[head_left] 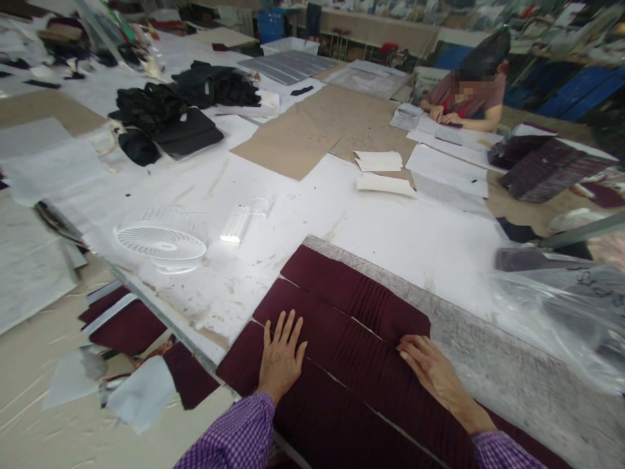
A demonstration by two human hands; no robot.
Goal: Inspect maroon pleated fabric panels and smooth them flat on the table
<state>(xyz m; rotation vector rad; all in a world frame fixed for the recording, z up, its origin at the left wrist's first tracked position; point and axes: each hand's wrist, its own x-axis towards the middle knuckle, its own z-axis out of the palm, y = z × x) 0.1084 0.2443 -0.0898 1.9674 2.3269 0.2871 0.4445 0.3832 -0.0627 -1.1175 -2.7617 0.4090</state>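
Observation:
Several maroon pleated fabric pieces [342,306] lie side by side on a grey sheet [488,352] at the near edge of the white table [293,202]. My left hand [282,355] rests flat on one piece with fingers spread. My right hand [434,371] lies palm down on the neighbouring piece, fingers pointing left. Neither hand holds anything. Both sleeves are purple checked.
A white fan [161,242] and a glowing white lamp [237,225] lie on the table to the left. Black fabric piles [170,111] sit further back. Another person [469,91] works at the far right. Clear plastic [566,312] covers the right side. More maroon pieces [127,322] lie lower left.

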